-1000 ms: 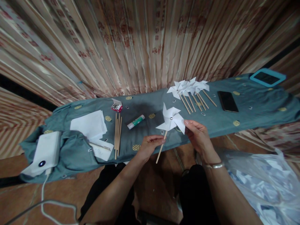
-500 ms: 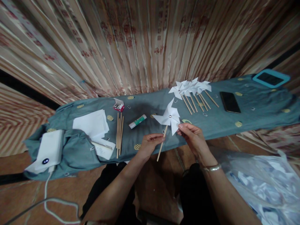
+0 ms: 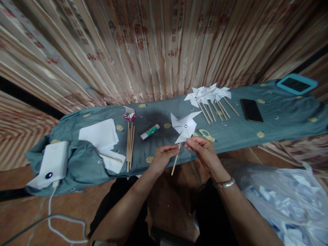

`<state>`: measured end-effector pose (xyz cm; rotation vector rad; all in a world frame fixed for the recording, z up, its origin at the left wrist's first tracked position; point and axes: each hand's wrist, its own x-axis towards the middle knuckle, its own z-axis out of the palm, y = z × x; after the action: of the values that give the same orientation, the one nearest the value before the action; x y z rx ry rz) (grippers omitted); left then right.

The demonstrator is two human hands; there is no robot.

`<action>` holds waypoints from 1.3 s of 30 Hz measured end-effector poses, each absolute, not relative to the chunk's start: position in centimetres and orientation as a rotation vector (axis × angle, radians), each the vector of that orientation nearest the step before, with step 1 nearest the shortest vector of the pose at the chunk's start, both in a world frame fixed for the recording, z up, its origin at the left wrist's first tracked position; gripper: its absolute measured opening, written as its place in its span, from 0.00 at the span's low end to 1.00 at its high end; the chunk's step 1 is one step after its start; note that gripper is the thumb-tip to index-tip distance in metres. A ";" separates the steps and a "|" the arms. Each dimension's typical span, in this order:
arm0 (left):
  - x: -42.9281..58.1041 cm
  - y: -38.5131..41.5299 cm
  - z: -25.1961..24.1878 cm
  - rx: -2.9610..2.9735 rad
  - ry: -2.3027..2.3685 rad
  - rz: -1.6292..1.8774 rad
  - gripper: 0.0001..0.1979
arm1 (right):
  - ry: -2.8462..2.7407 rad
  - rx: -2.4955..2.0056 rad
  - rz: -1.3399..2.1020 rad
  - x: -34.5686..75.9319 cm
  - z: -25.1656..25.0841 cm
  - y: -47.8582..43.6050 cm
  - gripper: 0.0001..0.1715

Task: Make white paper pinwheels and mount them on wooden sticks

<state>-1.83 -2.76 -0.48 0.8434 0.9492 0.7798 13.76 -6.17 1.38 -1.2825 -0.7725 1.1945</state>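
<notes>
Over green cloth [image 3: 174, 106], the pinwheel [image 3: 189, 129] has turned.

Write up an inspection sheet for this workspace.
Surface: patterned grey-green cloth, rumpled at left.
Work items: pinwheel in hand, group of pinwheels, loose sticks, paper sheets, red box, glue stick.
Clutter: dark phone, blue-framed device, white device, pen.
Left hand: pinching the held pinwheel's stick.
Right hand: at a lower blade; grip unclear.
Cables: white cable plugged into the white device, looping below.
Surroundings: patterned curtain behind; plastic bag with white pieces at lower right.
</notes>
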 end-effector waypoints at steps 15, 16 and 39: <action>-2.0 -3.0 -0.4 0.851 0.932 0.725 0.15 | -0.570 -1.252 0.995 17.5 1.9 -5.9 0.21; -2.0 -3.0 -0.4 0.858 0.932 0.728 0.15 | -0.588 -1.249 1.015 17.4 1.8 -6.0 0.21; -1.9 -2.9 -0.7 0.807 0.999 0.801 0.13 | -0.730 -1.320 1.147 15.5 1.8 -6.3 0.19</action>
<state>-1.89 -2.91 -0.65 0.8074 0.9988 0.8015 15.47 -6.28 1.76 -1.3196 -0.7305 1.1474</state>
